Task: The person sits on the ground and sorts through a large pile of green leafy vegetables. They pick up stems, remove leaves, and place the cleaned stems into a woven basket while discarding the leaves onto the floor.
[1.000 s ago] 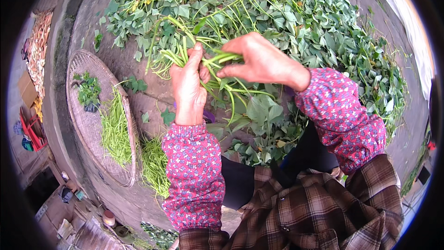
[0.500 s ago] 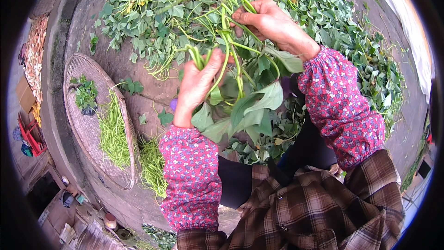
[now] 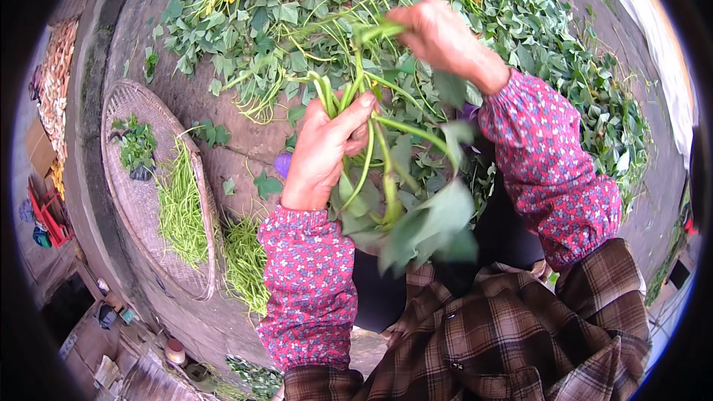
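My left hand (image 3: 323,152) grips a bunch of green leafy stems (image 3: 401,208), their big leaves hanging toward my lap. My right hand (image 3: 438,33) is raised above it and pinches the upper end of one long stem (image 3: 371,33) from the bunch. Both arms wear red flowered sleeve covers. Behind the hands lies a wide heap of green leaves and vines (image 3: 312,7) on the stone ground.
A round woven tray (image 3: 137,200) at the left holds a row of stripped green stalks (image 3: 178,208) and a small leafy clump (image 3: 137,148). More stalks (image 3: 241,263) lie beside its rim. Clutter sits along the far left edge.
Both hands have lifted out of the leaf heap toward me. The left hand now holds the bunch upright, and the right hand has risen, pulling a stem upward.
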Demonstrator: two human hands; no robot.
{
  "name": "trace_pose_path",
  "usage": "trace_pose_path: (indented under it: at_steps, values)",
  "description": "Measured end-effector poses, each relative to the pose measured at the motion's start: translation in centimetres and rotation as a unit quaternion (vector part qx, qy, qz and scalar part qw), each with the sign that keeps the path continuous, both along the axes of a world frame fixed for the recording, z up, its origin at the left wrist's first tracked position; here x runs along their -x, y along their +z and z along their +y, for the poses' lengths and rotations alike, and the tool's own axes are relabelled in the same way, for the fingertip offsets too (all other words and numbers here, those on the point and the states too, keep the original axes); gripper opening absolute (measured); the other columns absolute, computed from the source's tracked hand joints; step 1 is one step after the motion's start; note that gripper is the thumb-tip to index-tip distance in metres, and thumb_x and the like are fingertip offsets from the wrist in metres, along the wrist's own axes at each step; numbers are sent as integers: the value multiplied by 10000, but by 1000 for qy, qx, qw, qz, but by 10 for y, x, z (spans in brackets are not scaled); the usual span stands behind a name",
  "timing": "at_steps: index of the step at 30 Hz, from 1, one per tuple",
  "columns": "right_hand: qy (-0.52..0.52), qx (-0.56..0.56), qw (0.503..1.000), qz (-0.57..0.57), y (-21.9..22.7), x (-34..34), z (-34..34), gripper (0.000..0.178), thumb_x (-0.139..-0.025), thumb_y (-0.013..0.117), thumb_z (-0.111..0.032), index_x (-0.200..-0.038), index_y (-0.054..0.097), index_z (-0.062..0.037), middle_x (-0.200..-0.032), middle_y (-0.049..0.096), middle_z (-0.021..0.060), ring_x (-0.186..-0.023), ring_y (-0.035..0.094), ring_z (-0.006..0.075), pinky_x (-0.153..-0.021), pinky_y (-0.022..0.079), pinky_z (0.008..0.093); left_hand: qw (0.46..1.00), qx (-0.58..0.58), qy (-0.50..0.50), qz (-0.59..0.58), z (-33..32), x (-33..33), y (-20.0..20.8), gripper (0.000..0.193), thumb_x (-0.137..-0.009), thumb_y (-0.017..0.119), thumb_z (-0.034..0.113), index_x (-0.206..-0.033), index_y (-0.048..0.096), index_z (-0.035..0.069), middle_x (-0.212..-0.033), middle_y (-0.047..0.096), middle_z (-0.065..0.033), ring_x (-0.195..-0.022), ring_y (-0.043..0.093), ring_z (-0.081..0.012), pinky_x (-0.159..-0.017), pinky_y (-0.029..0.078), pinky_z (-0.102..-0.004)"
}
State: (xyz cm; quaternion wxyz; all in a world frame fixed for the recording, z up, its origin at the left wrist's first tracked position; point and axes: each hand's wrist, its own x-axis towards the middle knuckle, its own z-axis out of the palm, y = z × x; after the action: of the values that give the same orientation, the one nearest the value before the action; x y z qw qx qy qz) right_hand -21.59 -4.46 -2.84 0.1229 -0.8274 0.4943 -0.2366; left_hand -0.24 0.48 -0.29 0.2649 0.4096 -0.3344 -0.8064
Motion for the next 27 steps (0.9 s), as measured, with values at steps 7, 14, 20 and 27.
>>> trace_pose_path:
  at_steps: [7, 14, 20, 27]
  values:
    - [-220, -66, 971, -65, -7, 54, -22, 186, -812, 524, -193, -806, 616, -31, -622, 589, 134, -607, 578, 298, -590, 436, 369, 983, -79, 165, 30, -13, -20, -8, 146, -829, 592, 214, -814, 551, 75, -562, 392, 59, -445, 320, -32, -394, 224, -187]
    - [-190, -166, 945, -210, 18, 48, -19, 253, -903, 447, -237, -780, 529, -31, -580, 457, -33, -516, 403, 56, -484, 311, 220, 964, 51, 254, -67, -13, -14, -9, 168, -811, 632, 197, -770, 533, 69, -553, 419, 61, -428, 322, -24, -386, 205, -188]
    - [-112, -262, 896, -341, 50, 2, 11, 225, -818, 591, -260, -807, 611, -36, -575, 492, -42, -503, 418, 37, -440, 337, 205, 943, 107, 293, -118, -14, -3, -19, 154, -812, 632, 182, -784, 564, 47, -560, 430, 69, -430, 316, -16, -379, 220, -192]
    - [34, -273, 940, -202, 37, -34, 28, 264, -699, 685, -238, -744, 617, 13, -532, 506, 144, -457, 449, 210, -487, 392, 340, 954, 73, 279, -85, -16, 4, -20, 166, -818, 626, 203, -823, 565, 48, -560, 422, 72, -421, 302, -18, -376, 207, -188]
